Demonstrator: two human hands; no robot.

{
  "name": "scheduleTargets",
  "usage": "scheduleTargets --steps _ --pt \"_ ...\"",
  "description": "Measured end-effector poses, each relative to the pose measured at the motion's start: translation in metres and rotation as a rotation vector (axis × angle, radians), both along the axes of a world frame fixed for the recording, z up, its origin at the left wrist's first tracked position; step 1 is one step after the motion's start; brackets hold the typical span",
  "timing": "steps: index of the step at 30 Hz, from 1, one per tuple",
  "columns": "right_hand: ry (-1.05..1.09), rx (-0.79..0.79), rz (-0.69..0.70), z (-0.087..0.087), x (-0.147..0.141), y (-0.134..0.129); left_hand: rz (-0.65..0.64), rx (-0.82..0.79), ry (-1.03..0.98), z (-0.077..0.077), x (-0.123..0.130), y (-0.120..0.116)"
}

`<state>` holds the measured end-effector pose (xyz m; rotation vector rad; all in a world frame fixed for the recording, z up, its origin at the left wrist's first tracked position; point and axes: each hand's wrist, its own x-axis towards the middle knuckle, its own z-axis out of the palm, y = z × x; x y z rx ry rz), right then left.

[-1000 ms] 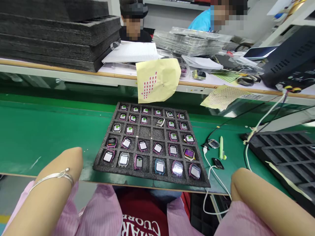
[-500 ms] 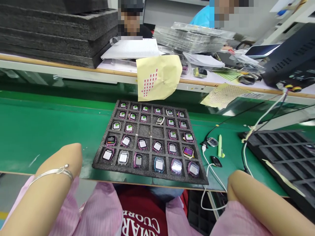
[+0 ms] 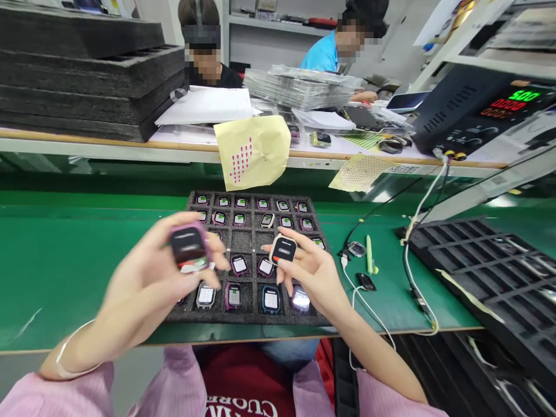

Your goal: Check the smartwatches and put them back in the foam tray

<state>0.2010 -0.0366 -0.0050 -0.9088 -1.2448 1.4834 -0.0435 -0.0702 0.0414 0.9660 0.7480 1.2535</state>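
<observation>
My left hand (image 3: 150, 275), blurred by motion, grips a purple-rimmed smartwatch body (image 3: 189, 246) with its dark screen lit. Between the thumb and fingers of my right hand (image 3: 310, 269) is a cream-rimmed smartwatch body (image 3: 284, 249), its screen dark with pale lines and an orange mark. Both watches are held above the black foam tray (image 3: 256, 317), whose square compartments hold several more watch bodies with lit screens. A teal-rimmed watch (image 3: 271, 299) and a clear-rimmed watch (image 3: 205, 294) lie in the front row. My hands hide part of the tray's left and right sides.
Right of the tray lie a white cable (image 3: 369, 310), a green pen (image 3: 369, 255) and a small black device (image 3: 366, 282). Another foam tray (image 3: 460, 260) stands far right. A shelf with stacked black foam (image 3: 87, 87) and a power supply (image 3: 478, 116) runs behind; two people sit beyond.
Both hands have come into view over the tray, each holding a watch. The camera view has shifted, so the tray appears slightly farther left.
</observation>
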Motion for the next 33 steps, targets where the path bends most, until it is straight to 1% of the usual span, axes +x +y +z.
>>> scheduleTargets --steps 2,3,6,9,13,15,19,25,27,31,33 --pt "0.006 -0.016 0.037 -0.012 -0.001 0.003 -0.088 -0.070 0.010 -0.013 0.012 0.011" --pt "0.012 -0.017 0.054 -0.016 0.000 0.003 -0.117 -0.098 0.018 -0.021 0.019 0.017" --pt "0.026 0.000 0.075 -0.018 0.003 0.001 -0.161 -0.090 0.038 -0.043 0.037 0.032" --pt "0.011 0.032 0.049 -0.017 0.003 0.001 -0.209 -0.068 0.063 -0.055 0.045 0.038" --pt "-0.037 0.060 -0.025 -0.020 0.000 0.004 -0.265 -0.063 0.063 -0.057 0.045 0.035" --pt "-0.050 0.061 -0.039 -0.022 -0.001 0.005 -0.287 -0.041 0.044 -0.057 0.044 0.033" --pt "-0.021 0.052 -0.017 -0.022 0.002 0.006 -0.262 -0.015 0.022 -0.059 0.044 0.033" --pt "0.038 0.026 0.099 -0.017 0.007 0.000 -0.222 -0.024 0.067 -0.061 0.046 0.038" --pt "0.025 0.027 0.095 -0.017 0.006 -0.002 -0.223 -0.011 0.068 -0.062 0.045 0.039" --pt "-0.011 0.013 0.025 -0.017 0.004 -0.006 -0.262 0.008 0.048 -0.060 0.044 0.038" --pt "0.003 0.017 0.030 -0.017 0.004 -0.006 -0.253 0.006 0.059 -0.059 0.044 0.037"
